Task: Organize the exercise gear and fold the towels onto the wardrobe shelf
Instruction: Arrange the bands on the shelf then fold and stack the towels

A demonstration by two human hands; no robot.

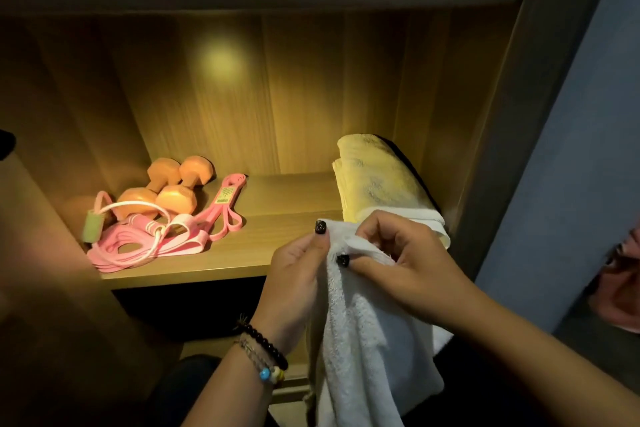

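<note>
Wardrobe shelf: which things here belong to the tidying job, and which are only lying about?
Belong to the job:
white towel, pinched by left hand and right hand
folded yellow towel
orange dumbbells
pink resistance bands
skipping rope

Only lying about:
pink cloth at the right edge

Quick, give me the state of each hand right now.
Left hand: closed, pinching the top edge of the white towel.
Right hand: closed, pinching the same towel edge beside the left.
</note>
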